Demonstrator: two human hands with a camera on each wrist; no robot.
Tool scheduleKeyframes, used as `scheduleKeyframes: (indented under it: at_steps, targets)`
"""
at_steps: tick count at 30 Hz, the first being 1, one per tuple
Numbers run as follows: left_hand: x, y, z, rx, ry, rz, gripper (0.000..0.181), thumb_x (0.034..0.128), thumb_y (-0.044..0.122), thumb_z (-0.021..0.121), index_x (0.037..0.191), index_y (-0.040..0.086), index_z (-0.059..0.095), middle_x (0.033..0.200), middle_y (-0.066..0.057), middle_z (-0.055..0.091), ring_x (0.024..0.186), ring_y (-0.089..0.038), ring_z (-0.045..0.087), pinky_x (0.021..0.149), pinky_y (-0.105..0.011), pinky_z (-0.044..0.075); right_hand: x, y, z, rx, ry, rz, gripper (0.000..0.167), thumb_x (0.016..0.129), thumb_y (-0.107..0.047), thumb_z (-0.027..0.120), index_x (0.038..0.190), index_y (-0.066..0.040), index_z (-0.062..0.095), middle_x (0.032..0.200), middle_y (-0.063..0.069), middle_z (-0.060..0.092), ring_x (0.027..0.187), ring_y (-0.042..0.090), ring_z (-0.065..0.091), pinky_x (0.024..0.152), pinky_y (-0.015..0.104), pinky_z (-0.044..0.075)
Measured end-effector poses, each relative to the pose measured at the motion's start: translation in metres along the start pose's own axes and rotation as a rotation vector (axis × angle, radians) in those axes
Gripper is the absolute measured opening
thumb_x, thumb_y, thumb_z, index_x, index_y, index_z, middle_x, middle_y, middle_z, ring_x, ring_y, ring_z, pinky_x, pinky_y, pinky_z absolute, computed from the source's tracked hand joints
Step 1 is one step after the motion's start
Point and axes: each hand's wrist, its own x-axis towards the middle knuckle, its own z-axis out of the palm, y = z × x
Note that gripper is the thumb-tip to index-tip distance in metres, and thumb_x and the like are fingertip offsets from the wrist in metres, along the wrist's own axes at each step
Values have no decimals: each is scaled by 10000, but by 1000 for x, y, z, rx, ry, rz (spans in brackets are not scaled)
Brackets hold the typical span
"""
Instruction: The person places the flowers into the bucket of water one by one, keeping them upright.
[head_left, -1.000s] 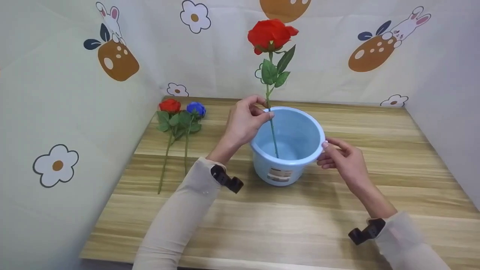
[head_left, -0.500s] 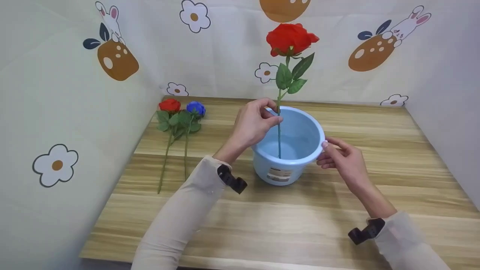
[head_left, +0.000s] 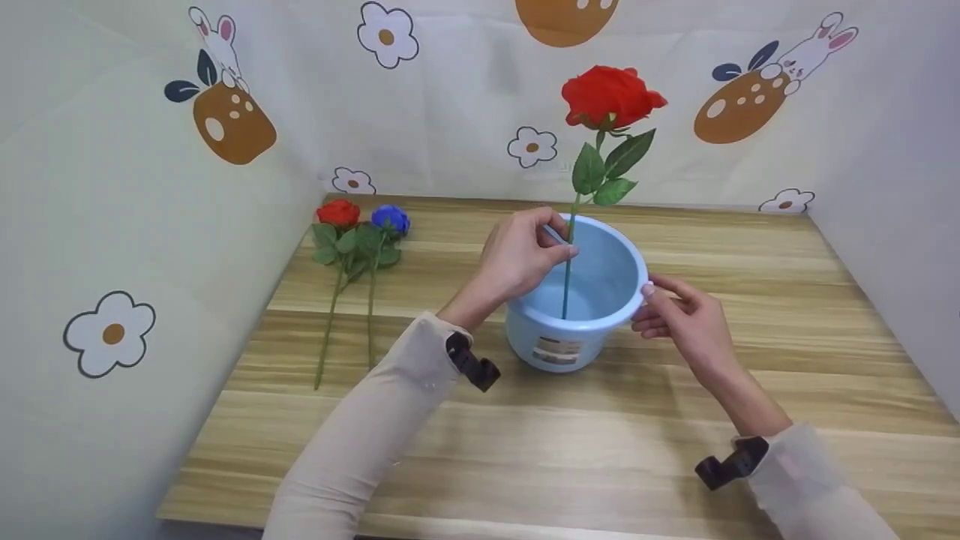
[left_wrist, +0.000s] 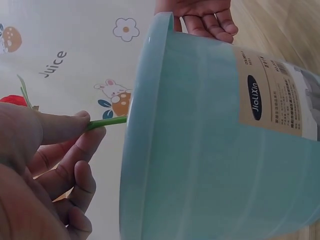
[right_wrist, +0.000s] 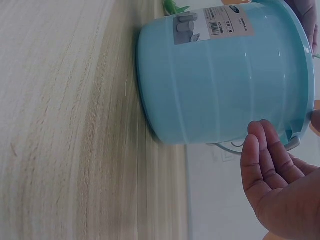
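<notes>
My left hand (head_left: pixel 525 255) pinches the green stem of a red artificial rose (head_left: pixel 611 97) between thumb and fingertips. The rose stands nearly upright, its bloom high above the light-blue bucket (head_left: pixel 604 266) and its stem end down inside. In the left wrist view, the stem (left_wrist: pixel 112 121) passes over the rim from my fingertips. At the bucket's right side, my right hand (head_left: pixel 694 322) holds the rim between thumb and index finger, while its other fingers (right_wrist: pixel 270 155) lie loosely outside, near the handle's joint. A paper label (left_wrist: pixel 272 92) is on the bucket's front.
On the wooden table (head_left: pixel 600 450), a smaller-looking red rose (head_left: pixel 337 213) and a blue rose (head_left: pixel 391 219) lie side by side at the left. A patterned cloth wall (head_left: pixel 450 112) encloses the back and sides. Each wrist wears a black camera mount (head_left: pixel 472 362).
My left hand has moved right and slightly down with the rose, whose bloom now sits lower and leans right. The right hand and the bucket have stayed in place.
</notes>
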Motion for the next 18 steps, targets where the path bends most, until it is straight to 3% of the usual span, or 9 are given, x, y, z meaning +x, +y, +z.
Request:
scheduleKeyframes:
  at_steps: [18]
  targets:
    - [1,1,13,93,-17,24,154,949,265,817,1035,165,737,968,21,780,924,-103,721,782,-261,531,0,1,0,-3,-13,8,584,1067,-305,647,1497,60,497,829,-17,784,752,109,766,738,278,674]
